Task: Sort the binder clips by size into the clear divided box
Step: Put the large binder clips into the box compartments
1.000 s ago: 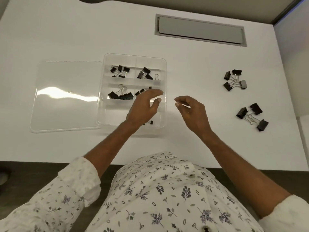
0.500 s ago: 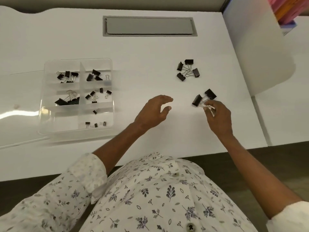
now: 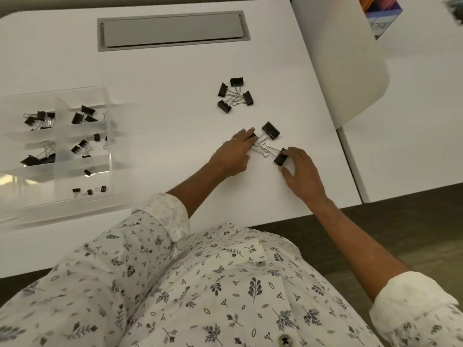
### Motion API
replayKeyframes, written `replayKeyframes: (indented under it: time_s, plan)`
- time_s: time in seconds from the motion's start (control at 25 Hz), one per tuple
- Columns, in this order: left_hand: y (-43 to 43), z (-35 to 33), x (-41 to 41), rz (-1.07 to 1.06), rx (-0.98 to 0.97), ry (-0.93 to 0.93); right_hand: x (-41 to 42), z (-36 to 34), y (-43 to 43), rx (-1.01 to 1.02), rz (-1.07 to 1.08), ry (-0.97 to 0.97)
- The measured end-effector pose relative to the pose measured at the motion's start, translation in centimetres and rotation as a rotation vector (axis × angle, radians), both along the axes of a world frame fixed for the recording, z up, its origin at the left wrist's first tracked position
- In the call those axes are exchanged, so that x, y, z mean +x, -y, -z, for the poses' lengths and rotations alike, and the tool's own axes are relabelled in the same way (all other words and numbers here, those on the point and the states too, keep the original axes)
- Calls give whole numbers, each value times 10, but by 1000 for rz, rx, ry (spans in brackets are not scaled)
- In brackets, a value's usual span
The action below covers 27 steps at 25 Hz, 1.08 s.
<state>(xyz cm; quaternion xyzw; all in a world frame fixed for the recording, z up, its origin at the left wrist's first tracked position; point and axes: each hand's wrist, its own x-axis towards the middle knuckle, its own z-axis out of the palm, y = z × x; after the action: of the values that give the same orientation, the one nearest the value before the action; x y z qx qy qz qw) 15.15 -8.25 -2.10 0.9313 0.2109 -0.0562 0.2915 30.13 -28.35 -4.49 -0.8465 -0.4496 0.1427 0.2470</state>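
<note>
- The white desk (image 3: 155,71) has a grey hatch (image 3: 172,30) set into it, well beyond both hands. A white panel (image 3: 350,58) stands past the right hand's outer side, with a colourful stack (image 3: 380,11) behind it.
- Three large binder clips (image 3: 265,146) lie between the hands, their wire handles crossing in the middle.
- The left hand (image 3: 233,154) lays nearly straight fingers on the left clip (image 3: 253,137) and covers most of it.
- The right hand (image 3: 303,176) pinches the right clip (image 3: 280,159) between thumb and fingers.
- The far clip (image 3: 271,130) sits just beyond the fingertips of both hands, touched by neither.
- Four medium clips (image 3: 235,95) form a cluster further out from the left hand, handles pointing inward.
- The clear divided box (image 3: 107,101) sits well out to the left hand's outer side, with only bare desk in between.
- Its nearest section holds three tiny clips (image 3: 89,192), and one lies alone in the section above. The other sections are too blurred to count.
- Half a second ago the left hand hovered with spread fingers, apart from the clips; now it is on one.
- The right hand was already at the same group.
</note>
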Motion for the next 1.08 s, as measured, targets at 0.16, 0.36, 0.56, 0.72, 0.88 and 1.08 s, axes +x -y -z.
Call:
replayKeyframes:
  time_s: [0.16,0.36,0.56,0.72,0.88,1.08]
  plan:
    - [-2,4,-1,-39,60,47,-6,2,6,41,38,-33]
    - [-7,5,-19,-63,15,58,19,-20,-15,118,-127,6]
    - [-1,7,-33,-121,-3,52,70,-38,-79,-60,-448,99]
    - [1,6,-44,-165,-6,60,92,-38,-109,-395,-632,185]
    - [-1,6,-55,-203,-1,44,91,-32,-113,-354,-656,129]
    - [-4,6,-62,-206,15,46,90,-35,-109,-280,-519,106]
